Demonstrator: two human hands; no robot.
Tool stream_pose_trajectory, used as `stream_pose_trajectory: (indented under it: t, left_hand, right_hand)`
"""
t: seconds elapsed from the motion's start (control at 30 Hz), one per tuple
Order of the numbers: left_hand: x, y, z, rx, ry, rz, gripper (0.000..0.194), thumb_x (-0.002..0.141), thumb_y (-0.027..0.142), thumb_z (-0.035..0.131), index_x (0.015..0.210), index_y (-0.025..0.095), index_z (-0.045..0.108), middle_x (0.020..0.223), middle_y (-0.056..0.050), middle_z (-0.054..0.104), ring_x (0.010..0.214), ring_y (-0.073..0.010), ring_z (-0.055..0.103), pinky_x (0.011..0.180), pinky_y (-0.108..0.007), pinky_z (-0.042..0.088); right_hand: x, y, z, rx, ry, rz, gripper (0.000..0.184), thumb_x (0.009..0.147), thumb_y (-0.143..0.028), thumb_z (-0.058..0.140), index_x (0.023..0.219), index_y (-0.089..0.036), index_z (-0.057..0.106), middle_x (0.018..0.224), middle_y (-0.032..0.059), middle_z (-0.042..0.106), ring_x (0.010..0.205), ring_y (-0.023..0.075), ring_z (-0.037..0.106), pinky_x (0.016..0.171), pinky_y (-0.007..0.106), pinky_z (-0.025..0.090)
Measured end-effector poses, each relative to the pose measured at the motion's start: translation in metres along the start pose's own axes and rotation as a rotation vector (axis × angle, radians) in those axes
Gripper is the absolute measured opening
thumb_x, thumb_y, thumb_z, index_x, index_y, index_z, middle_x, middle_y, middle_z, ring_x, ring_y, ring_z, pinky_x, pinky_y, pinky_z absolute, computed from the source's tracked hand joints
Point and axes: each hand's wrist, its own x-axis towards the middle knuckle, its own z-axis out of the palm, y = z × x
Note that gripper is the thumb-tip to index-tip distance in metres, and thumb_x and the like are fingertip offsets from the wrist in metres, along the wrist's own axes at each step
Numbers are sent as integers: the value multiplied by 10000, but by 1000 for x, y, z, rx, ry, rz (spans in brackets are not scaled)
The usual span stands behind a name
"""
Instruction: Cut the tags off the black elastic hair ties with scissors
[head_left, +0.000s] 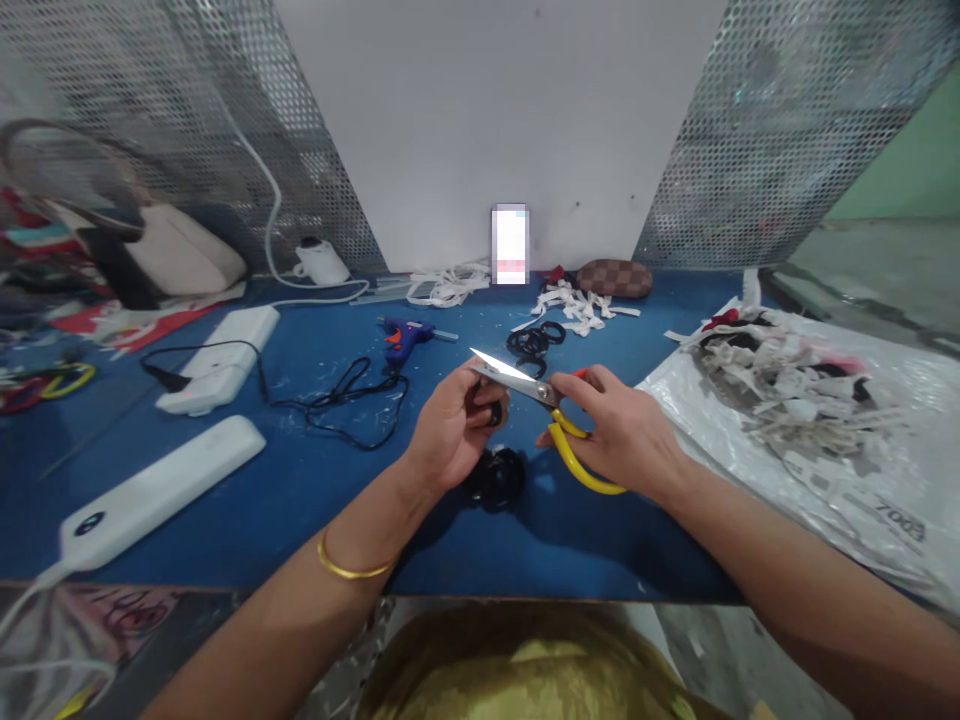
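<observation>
My right hand (619, 430) grips yellow-handled scissors (555, 420) over the blue table (300, 480). The blades point left and up, with their tips just above my left hand (457, 425). My left hand is closed in a pinch on a small black item (495, 413) right by the blades; I cannot make out exactly what it is. A black fabric piece (496, 478) lies on the table just below my left hand. A gold bangle (349, 565) is on my left wrist.
A blue glue gun (405, 338) with a black cord (352, 400) lies further back. Black rings (534, 342) and white ribbon bits (577, 308) sit behind the scissors. White power banks (157, 490) lie left. A plastic sheet (825, 470) with fabric scraps is at the right.
</observation>
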Motion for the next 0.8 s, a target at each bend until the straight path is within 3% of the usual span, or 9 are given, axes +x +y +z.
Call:
stream_pose_trajectory:
  t: [0.37,0.8]
  left_hand:
    - [0,3,1,78,-2,56,277,748,214,623,628,189,374,538,84,242,428,-43,229,419,-164,237]
    - [0,3,-2,48,-27,127,156,760,195,587,661,155,474,583,53,350,474,-45,301,435,-138,287]
  right_hand:
    - [0,-2,-6,193,-29,7,425,822,-472,598,1145,-200,645,851,49,613,621,153,537,568,264,362]
    - [2,1,-8,386,-65,-10,447,815,-484,640,1123,-161,654,711,4,527,599,128,463,561,248,338]
